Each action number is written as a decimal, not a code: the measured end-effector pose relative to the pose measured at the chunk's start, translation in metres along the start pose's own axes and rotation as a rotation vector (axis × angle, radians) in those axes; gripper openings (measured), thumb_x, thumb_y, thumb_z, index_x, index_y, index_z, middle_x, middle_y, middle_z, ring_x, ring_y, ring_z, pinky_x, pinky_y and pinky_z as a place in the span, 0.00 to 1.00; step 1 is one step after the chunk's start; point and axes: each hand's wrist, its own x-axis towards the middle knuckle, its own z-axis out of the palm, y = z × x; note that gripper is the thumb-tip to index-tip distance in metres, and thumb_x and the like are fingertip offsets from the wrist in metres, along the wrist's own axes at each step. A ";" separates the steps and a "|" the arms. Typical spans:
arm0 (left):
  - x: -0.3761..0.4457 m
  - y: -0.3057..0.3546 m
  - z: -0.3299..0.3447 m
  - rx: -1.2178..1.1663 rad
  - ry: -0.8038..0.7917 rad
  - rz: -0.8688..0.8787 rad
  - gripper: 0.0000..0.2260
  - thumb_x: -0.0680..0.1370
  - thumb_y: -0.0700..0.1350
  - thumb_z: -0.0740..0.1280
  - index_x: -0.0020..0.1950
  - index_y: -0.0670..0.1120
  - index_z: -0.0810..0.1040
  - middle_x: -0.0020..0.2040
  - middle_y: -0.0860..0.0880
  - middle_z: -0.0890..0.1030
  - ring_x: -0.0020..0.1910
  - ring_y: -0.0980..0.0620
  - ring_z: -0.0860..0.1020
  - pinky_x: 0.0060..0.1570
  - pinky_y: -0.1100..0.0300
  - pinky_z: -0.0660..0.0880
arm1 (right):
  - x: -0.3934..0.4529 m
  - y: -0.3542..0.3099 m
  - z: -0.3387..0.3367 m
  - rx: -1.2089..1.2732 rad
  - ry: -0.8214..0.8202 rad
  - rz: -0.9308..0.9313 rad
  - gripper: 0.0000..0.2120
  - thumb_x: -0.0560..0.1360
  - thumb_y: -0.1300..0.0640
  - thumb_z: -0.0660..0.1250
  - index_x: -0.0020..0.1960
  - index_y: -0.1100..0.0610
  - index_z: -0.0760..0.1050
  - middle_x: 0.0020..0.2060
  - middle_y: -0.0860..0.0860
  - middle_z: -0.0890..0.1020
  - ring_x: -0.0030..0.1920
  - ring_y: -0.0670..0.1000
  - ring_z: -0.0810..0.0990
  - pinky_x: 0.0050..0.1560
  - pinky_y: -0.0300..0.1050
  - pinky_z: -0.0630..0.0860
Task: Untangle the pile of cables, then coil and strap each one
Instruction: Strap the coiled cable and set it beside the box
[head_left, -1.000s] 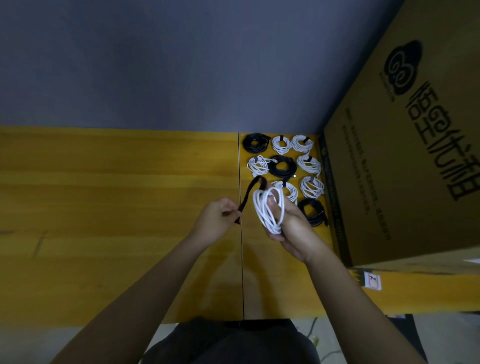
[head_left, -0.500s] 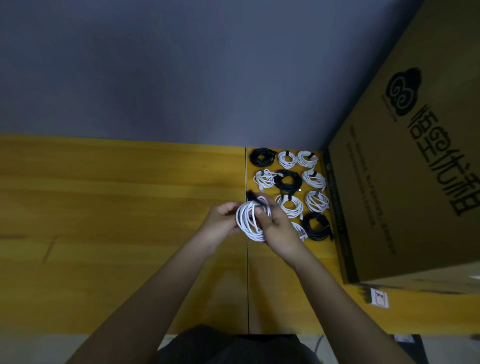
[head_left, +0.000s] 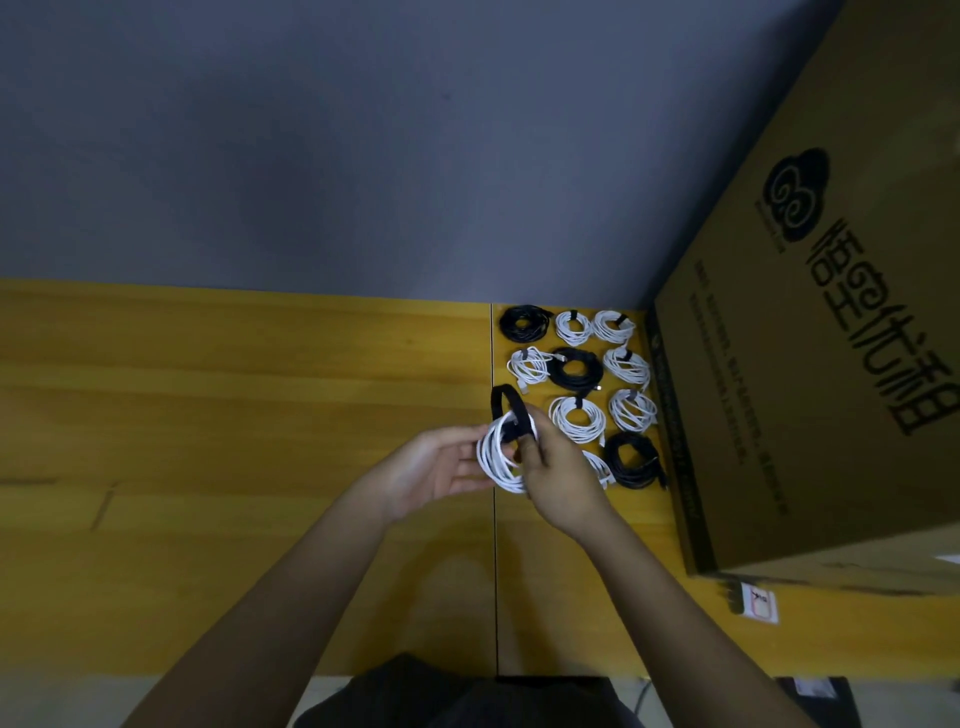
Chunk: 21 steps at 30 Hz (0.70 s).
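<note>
In hands (head_left: 556, 467): white coil (head_left: 497, 460), black strap (head_left: 511, 410) looped.

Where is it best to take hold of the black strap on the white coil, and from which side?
Grip the free looped end of the black strap, which arches above the white coil, coming from the far side, over the top. That end stands clear of both hands, left hand and right hand, while its lower part is pinched under fingers.

Lighting is dim and warm. Soft forearm shadows fall on the wooden table (head_left: 208, 415). Wide-angle distortion bends the cardboard box (head_left: 831, 364) at the right edge. Focus is slightly soft throughout; no glare is visible
</note>
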 end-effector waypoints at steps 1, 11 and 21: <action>0.000 -0.001 0.000 0.027 -0.007 0.010 0.16 0.72 0.51 0.63 0.56 0.46 0.78 0.49 0.48 0.84 0.50 0.51 0.81 0.51 0.59 0.77 | -0.001 -0.001 0.000 -0.028 -0.004 -0.008 0.19 0.82 0.59 0.53 0.69 0.44 0.66 0.45 0.44 0.80 0.37 0.37 0.76 0.33 0.35 0.69; 0.009 -0.003 0.006 0.166 0.171 0.142 0.08 0.80 0.43 0.61 0.53 0.45 0.79 0.43 0.48 0.85 0.44 0.52 0.83 0.48 0.59 0.78 | -0.006 0.001 -0.003 0.094 0.000 -0.043 0.19 0.82 0.59 0.52 0.70 0.44 0.65 0.37 0.43 0.78 0.30 0.38 0.75 0.28 0.38 0.71; 0.018 0.002 0.023 0.397 0.275 0.206 0.10 0.83 0.44 0.58 0.50 0.46 0.79 0.38 0.52 0.82 0.38 0.59 0.80 0.40 0.67 0.77 | -0.004 0.006 -0.013 -0.014 0.254 -0.226 0.20 0.76 0.55 0.68 0.67 0.50 0.70 0.56 0.42 0.72 0.57 0.36 0.71 0.52 0.27 0.68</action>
